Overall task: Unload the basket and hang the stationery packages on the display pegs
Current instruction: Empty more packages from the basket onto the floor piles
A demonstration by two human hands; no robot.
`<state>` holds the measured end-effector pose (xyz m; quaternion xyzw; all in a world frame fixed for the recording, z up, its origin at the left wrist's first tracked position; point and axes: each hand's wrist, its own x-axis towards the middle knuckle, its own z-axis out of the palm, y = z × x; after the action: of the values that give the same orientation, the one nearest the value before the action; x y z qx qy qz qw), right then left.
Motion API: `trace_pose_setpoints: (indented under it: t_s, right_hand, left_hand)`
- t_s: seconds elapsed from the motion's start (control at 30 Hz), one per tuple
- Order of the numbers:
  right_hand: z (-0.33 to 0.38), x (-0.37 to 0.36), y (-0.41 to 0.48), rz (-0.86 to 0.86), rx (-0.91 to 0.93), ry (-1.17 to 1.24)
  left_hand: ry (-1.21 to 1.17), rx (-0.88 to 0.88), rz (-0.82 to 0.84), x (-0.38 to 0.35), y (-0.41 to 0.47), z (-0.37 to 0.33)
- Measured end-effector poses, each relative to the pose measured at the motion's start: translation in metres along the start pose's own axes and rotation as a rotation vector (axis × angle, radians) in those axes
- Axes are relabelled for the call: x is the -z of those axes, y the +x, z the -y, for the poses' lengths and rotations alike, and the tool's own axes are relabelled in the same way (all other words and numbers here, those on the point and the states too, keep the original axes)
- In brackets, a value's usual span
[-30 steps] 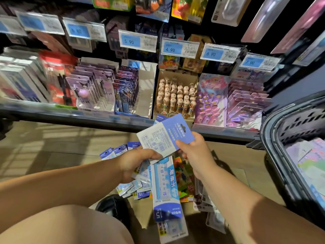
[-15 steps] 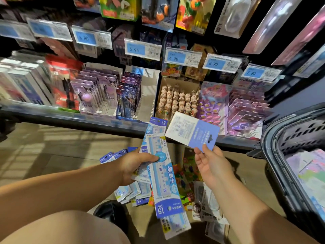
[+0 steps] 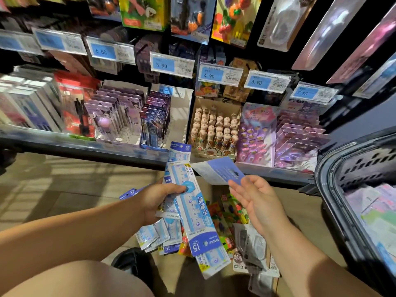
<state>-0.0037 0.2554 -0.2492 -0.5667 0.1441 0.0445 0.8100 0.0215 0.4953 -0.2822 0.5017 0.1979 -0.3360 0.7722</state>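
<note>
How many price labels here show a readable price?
5, left to right: 6.60, 5.90, 4.90, 6.90, 7.90. Other labels are too blurred to read.
</note>
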Motion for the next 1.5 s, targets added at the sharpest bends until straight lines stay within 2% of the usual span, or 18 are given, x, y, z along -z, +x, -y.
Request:
trace_pose_setpoints:
  t_s: [0.23,0.37,0.53,0.7,0.87,0.97,1.07,1.17,1.33,1.43,1.5]
  right_hand:
    - [-0.01,-0.001,-0.003,-0.051,0.051,-0.316]
    - [-0.014,0.001,-0.003,-0.057,0.059,-0.397]
    - [-0.015,0.001,0.0,-0.097,0.055,-0.444]
    - [-0.027,0.021,0.007,-0.258,-0.13,-0.328]
    - [-0.048,0.037,0.004,-0.346,-0.27,-0.278]
    - [-0.066,0.039,0.006,-0.302,-0.335,-0.332]
    - [-0.087,0.039,0.004,-0.25,-0.411,-0.546]
    - [-0.089,0.027,-0.005,-0.175,-0.396,-0.732]
    - [-0.069,-0.009,-0.025,0.121,-0.417,-0.502]
    - [-0.066,-0.021,-0.034,0.244,-0.342,-0.716]
    - [-0.066,-0.025,-0.037,0.246,-0.284,-0.855]
  left_hand:
    - [-0.041,-0.046,0.062,-0.006,0.0,0.0]
    - [-0.041,-0.081,0.102,-0.011,-0.004,-0.001]
    - [0.014,-0.094,0.074,-0.011,-0.006,0.0]
    - [0.096,-0.053,-0.022,0.002,-0.002,-0.001]
    - [0.15,-0.05,-0.002,0.012,0.001,0.002]
    - [0.142,-0.04,0.016,0.01,0.002,0.002]
    - [0.121,-0.035,0.026,0.008,0.001,0.002]
    - [0.079,-0.038,0.034,0.004,0.001,0.003]
    - [0.036,-0.061,-0.019,-0.001,0.004,0.007]
    - [0.02,-0.082,-0.053,-0.004,0.006,0.01]
    - [0.004,-0.108,-0.073,-0.006,0.007,0.011]
